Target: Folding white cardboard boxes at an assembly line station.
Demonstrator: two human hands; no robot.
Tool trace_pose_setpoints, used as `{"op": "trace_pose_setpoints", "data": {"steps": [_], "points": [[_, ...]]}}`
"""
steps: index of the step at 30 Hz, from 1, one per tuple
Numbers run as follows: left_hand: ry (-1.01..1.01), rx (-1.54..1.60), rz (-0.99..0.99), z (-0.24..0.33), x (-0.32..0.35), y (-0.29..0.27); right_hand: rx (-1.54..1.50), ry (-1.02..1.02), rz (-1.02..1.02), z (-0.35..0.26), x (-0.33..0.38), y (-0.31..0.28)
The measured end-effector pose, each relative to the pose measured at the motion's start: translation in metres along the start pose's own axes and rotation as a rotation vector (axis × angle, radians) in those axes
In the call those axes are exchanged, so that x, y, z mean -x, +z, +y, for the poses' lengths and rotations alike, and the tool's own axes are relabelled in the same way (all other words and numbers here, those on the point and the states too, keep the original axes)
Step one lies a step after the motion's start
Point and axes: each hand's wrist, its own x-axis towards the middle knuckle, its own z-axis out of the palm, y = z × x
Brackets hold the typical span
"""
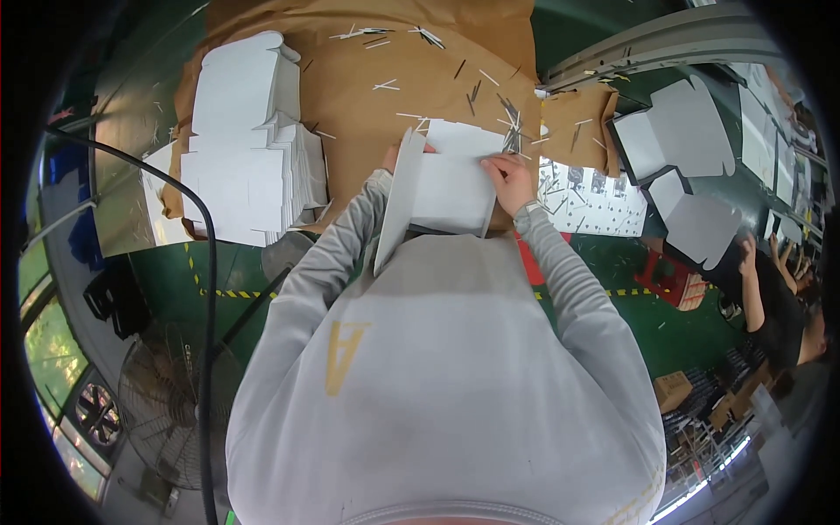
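Mostly bare brown paper [346,101] leaves room beyond 1 white box [451,192] with 2 hands there, the right hand [513,182] pinching its right edge, the left hand [391,158] half hidden, hold impossible to tell.

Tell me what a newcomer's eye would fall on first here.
Probably the partly folded white cardboard box at the centre, between the left hand and right hand. Next, the big stack of white box blanks to its left, then the thin strips scattered over the brown paper beyond.

Box [448,197] before the person [472,350], cardboard stack [232,188] left, sheet [604,206] right, strips [489,77] beyond on paper [346,101].
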Motion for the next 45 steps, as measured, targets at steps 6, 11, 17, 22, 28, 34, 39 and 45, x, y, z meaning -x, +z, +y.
{"op": "trace_pose_setpoints", "data": {"steps": [6,11,17,22,28,34,39,45], "points": [[-0.343,0.156,0.079,-0.022,0.0,-0.005,0.229,-0.075,-0.238,-0.005,-0.024,-0.023],[-0.207,-0.02,0.135,-0.036,-0.006,0.002,0.386,-0.18,-0.246,-0.012,-0.053,-0.038],[0.11,0.059,0.247,-0.024,-0.023,0.008,0.707,-0.465,-0.835,-0.001,-0.06,-0.005],[0.402,0.002,0.144,-0.04,-0.029,-0.008,0.289,-0.248,-0.417,-0.028,-0.023,-0.004],[0.053,0.376,0.214,-0.005,-0.019,0.01,0.522,-0.341,-0.459,-0.033,-0.027,0.003],[0.061,0.114,0.202,0.033,-0.016,0.033,0.369,-0.3,-0.511,-0.031,-0.027,-0.007],[0.095,0.296,0.21,-0.04,-0.026,0.001,0.316,-0.062,-0.536,-0.047,-0.033,0.009],[-0.131,0.206,0.253,-0.001,-0.025,0.007,0.498,-0.287,-0.325,-0.028,-0.026,0.027]]}}
